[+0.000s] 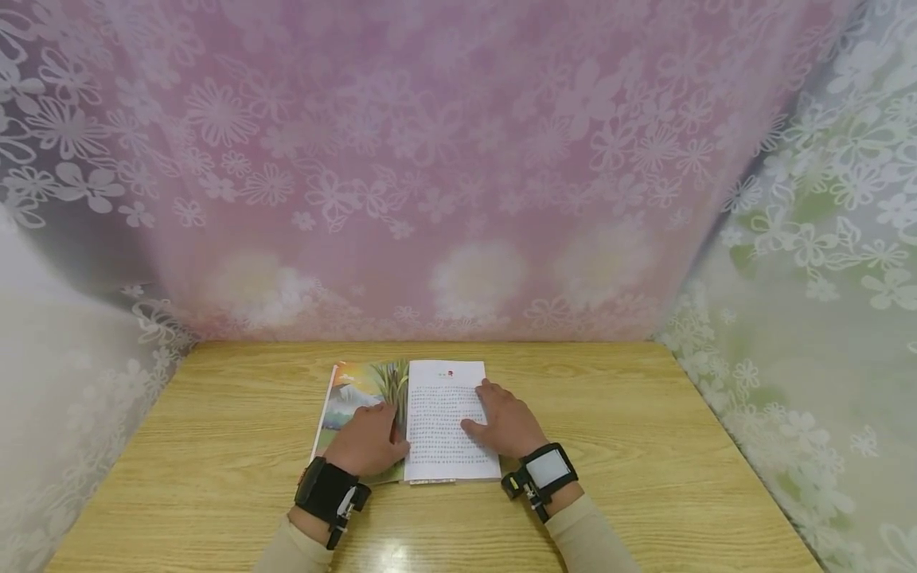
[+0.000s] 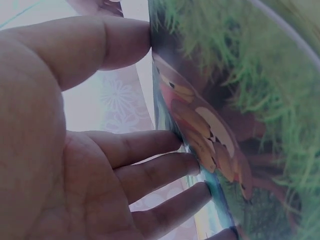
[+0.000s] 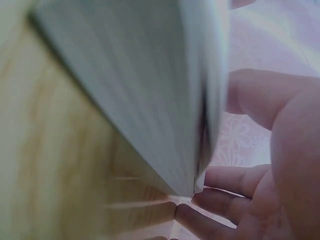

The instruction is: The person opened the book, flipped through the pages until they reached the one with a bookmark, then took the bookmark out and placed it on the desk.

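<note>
An open book (image 1: 446, 422) lies on the wooden table, with a colour picture page on its left side and a white printed text page on its right. My left hand (image 1: 367, 442) rests on the picture page, thumb near the centre fold and fingers extended. In the left wrist view, its fingertips touch the illustrated page (image 2: 275, 165). My right hand (image 1: 512, 422) lies at the book's right edge, its thumb over the text page. The right wrist view shows the thick page block (image 3: 130, 75), with fairly straight fingers (image 3: 220, 200) against its edge.
The wooden table (image 1: 616, 398) extends on both sides of the book. Behind it hangs a pink flowered curtain (image 1: 430, 175), with pale flowered cloth (image 1: 809, 318) along the right side. A black strap with a small camera (image 1: 548, 469) is worn on the right wrist.
</note>
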`<action>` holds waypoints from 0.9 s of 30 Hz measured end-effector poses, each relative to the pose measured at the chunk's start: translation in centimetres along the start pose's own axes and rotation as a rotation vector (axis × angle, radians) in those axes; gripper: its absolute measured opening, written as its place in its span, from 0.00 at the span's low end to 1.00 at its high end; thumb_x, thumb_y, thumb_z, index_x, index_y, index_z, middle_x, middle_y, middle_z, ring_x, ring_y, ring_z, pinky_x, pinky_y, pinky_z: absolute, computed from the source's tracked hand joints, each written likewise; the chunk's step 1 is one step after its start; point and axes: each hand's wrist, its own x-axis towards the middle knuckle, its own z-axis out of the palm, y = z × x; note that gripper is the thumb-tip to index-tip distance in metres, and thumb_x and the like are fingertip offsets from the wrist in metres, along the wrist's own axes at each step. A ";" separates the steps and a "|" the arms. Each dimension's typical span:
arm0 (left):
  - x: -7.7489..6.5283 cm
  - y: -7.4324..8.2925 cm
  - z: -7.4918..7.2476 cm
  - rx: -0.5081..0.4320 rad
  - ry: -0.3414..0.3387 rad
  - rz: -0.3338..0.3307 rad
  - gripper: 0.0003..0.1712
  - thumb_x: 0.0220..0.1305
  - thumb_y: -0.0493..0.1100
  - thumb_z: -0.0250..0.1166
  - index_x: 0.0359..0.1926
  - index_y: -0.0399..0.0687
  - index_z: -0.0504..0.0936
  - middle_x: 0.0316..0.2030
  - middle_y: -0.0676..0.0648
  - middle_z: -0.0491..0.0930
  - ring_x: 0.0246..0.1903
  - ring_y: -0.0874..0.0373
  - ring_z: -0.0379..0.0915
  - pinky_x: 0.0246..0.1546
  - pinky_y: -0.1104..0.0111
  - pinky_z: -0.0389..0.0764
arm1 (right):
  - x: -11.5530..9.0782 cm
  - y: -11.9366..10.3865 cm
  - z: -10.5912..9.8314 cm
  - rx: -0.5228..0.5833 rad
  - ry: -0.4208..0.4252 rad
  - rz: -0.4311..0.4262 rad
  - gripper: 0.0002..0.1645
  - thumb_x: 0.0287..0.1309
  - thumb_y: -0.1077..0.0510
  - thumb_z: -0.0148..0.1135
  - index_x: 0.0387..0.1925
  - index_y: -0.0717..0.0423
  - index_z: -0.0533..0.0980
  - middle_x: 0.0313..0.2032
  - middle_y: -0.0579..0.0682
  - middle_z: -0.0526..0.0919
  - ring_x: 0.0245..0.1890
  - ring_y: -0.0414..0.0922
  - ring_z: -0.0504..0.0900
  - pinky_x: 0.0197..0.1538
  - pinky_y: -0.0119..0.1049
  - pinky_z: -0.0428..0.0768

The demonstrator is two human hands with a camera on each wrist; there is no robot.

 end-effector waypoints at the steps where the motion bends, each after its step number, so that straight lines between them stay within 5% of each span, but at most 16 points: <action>1: 0.0 0.0 0.0 -0.001 0.003 -0.005 0.13 0.59 0.48 0.64 0.39 0.45 0.75 0.27 0.52 0.68 0.35 0.48 0.71 0.28 0.62 0.68 | 0.1 0.0 0.0 0.003 0.002 0.001 0.46 0.58 0.34 0.58 0.67 0.60 0.65 0.67 0.59 0.63 0.65 0.57 0.64 0.62 0.49 0.65; 7: -0.1 0.2 -0.2 0.019 0.024 -0.009 0.36 0.60 0.49 0.64 0.68 0.41 0.68 0.53 0.40 0.75 0.53 0.34 0.68 0.40 0.51 0.74 | 0.3 -0.1 0.0 0.005 0.003 0.001 0.49 0.57 0.34 0.59 0.69 0.62 0.63 0.67 0.60 0.63 0.65 0.57 0.64 0.63 0.49 0.64; 12: -0.1 0.2 0.0 0.031 0.010 -0.012 0.36 0.61 0.49 0.63 0.68 0.43 0.68 0.56 0.38 0.73 0.53 0.34 0.68 0.40 0.51 0.74 | 0.4 -0.1 -0.2 0.002 -0.001 -0.008 0.49 0.57 0.35 0.59 0.69 0.63 0.61 0.67 0.60 0.62 0.65 0.58 0.64 0.62 0.51 0.65; 19: -0.2 0.4 0.4 0.050 0.021 -0.023 0.35 0.60 0.48 0.61 0.68 0.43 0.68 0.55 0.37 0.72 0.52 0.35 0.69 0.37 0.52 0.74 | -0.1 0.1 -0.1 0.066 -0.037 0.041 0.54 0.58 0.33 0.58 0.71 0.68 0.56 0.71 0.64 0.51 0.70 0.59 0.52 0.66 0.51 0.59; 27: -0.1 0.7 0.5 0.072 0.017 -0.023 0.33 0.62 0.48 0.59 0.67 0.41 0.69 0.55 0.36 0.71 0.53 0.36 0.68 0.43 0.50 0.73 | -0.5 0.1 -0.1 0.018 -0.007 -0.075 0.39 0.64 0.37 0.54 0.68 0.55 0.67 0.69 0.66 0.56 0.68 0.62 0.55 0.63 0.55 0.61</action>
